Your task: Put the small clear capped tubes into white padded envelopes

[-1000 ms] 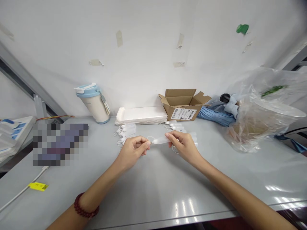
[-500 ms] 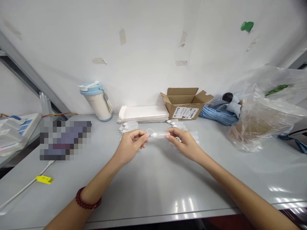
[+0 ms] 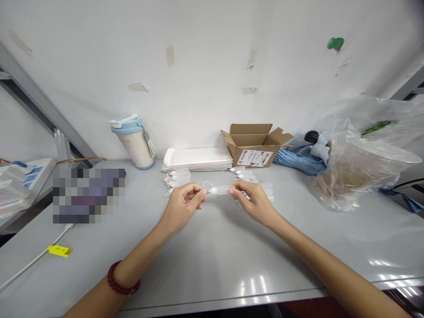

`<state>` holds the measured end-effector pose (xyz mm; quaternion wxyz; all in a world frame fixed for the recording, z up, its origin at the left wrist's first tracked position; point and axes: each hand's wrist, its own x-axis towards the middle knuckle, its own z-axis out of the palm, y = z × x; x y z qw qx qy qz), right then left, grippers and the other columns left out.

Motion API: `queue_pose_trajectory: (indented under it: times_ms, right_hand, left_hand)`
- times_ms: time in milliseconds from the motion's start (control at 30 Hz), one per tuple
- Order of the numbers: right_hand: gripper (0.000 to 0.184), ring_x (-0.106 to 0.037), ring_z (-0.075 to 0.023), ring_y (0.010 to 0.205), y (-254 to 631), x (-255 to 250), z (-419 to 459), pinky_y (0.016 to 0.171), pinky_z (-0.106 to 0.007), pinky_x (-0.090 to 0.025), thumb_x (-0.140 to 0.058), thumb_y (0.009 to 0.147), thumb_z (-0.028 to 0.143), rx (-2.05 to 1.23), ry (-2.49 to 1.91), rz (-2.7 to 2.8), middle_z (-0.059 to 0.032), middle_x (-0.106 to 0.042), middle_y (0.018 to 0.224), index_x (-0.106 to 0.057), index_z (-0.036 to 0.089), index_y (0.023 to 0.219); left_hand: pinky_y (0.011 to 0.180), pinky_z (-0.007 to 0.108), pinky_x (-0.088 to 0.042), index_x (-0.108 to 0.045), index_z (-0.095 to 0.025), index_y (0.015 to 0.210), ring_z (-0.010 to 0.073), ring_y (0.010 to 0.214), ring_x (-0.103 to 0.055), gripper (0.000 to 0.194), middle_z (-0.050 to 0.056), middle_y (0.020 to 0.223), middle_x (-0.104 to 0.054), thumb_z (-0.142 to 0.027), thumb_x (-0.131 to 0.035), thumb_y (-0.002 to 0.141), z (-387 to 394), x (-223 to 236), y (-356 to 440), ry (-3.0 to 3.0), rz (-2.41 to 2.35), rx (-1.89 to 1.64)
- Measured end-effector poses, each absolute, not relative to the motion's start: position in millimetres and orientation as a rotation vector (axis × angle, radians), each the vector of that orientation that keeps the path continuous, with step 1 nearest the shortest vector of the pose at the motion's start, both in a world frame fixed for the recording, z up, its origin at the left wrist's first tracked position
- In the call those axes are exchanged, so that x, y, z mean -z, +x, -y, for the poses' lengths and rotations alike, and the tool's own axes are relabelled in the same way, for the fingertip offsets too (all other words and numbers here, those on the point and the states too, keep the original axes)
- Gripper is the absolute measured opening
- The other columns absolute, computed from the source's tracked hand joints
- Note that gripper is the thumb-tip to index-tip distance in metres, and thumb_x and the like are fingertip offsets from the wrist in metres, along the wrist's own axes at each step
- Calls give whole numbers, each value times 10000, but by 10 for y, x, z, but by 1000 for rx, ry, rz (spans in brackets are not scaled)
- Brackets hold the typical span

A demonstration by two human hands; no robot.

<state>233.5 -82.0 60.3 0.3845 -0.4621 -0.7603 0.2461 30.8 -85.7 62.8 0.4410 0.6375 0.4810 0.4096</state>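
Item: one slim translucent tube (image 3: pixel 220 190) with a white narrow end and a thin cord loop (image 3: pixel 207 183); held level above the middle of the desk (image 3: pixel 212 265), nearer the rear edge than the front.

Grip: left hand (image 3: pixel 184 203), thumb and fingertips pinching the narrow tip; right hand (image 3: pixel 253 196), thumb and fingers pinching the opposite end of the barrel.

Handling (judged): very light; smooth, perhaps slippery; thin-walled, likely to dent under a hard squeeze. Best held by the barrel, the cord kept free.

Similar tubes: a left group (image 3: pixel 179 178) and a right group (image 3: pixel 243 175), the latter partly behind the right hand.

Containers, along the desk's rear edge: cardboard box (image 3: pixel 234 155), flaps open, contents not visible; lidded tumbler (image 3: pixel 137 148), contents hidden. Toward the right rear corner: clear plastic bag (image 3: pixel 338 196), enclosing a wide-rimmed tub, brownish contents indistinct.
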Motion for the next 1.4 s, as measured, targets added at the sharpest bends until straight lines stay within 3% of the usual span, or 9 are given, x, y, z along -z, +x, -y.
queue_pose_trajectory:
  times_ms: [233,400,500,667,867,1000,1133,1300,1400]
  right_hand:
    - [230,-484,-110,599,2351,-610,820,569,-226,-353,-477,870,313,-629,-1150,1926,10,-543,630,-553,176,702]
    - [215,-509,-118,621,2371,-607,796,590,-230,-370,-489,865,323,-616,-1156,1893,4,-566,648,-571,173,733]
    - [218,-513,-122,621,2370,-591,797,576,-228,-375,-487,866,333,-623,-1159,1904,3,-566,646,-575,175,743]
    - [196,-541,-129,644,2410,-586,759,573,-227,-395,-496,865,339,-594,-1150,1988,-7,-601,691,-596,179,809]
    - [160,-584,-164,725,2715,-570,481,679,-273,-439,-501,860,312,-202,-1264,1971,-41,-647,770,-589,181,828]
    - [186,-583,-237,870,2953,-435,266,778,-359,-446,-486,853,314,9,-1368,2059,-96,-644,885,-605,176,895]
    - [251,-552,-281,1013,3083,-306,139,896,-430,-409,-483,847,312,18,-1408,2166,-135,-623,1050,-617,162,997]
    - [251,-557,-267,1057,3145,-293,83,934,-426,-397,-480,854,311,-82,-1389,2208,-124,-625,1104,-630,169,997]
    - [259,-576,-250,1033,3157,-324,83,921,-407,-409,-467,867,298,-113,-1380,2226,-121,-646,1077,-635,158,1006]
  left_hand:
    - [547,228,-405,-608,-150,671,94,533,-489,249,-20,550,-539,-345,-542,812,796,-655,266,1565,-1125,-988]
    - [558,239,-430,-652,-141,750,93,542,-503,295,17,671,-618,-392,-517,828,741,-685,206,1531,-1078,-1013]
    - [544,226,-421,-629,-146,704,98,546,-502,275,-8,582,-565,-390,-555,806,749,-678,216,1579,-1131,-978]
    - [520,213,-413,-608,-149,686,88,536,-505,216,-5,642,-595,-346,-592,775,754,-703,204,1638,-1141,-953]
    - [527,211,-414,-631,-148,664,84,524,-498,164,-7,612,-594,-305,-642,712,593,-870,-173,1524,-1277,-1346]
    - [538,223,-423,-645,-146,625,107,560,-518,196,13,613,-599,-337,-677,653,458,-873,-435,1503,-1386,-1123]
    - [516,222,-406,-649,-157,594,118,558,-523,214,24,623,-623,-369,-676,612,393,-807,-540,1500,-1512,-906]
    - [503,223,-391,-662,-163,559,151,577,-553,213,39,610,-653,-373,-641,592,371,-781,-581,1592,-1627,-594]
    - [504,245,-371,-664,-167,564,178,570,-557,235,38,558,-640,-374,-577,633,379,-802,-582,1687,-1811,-639]
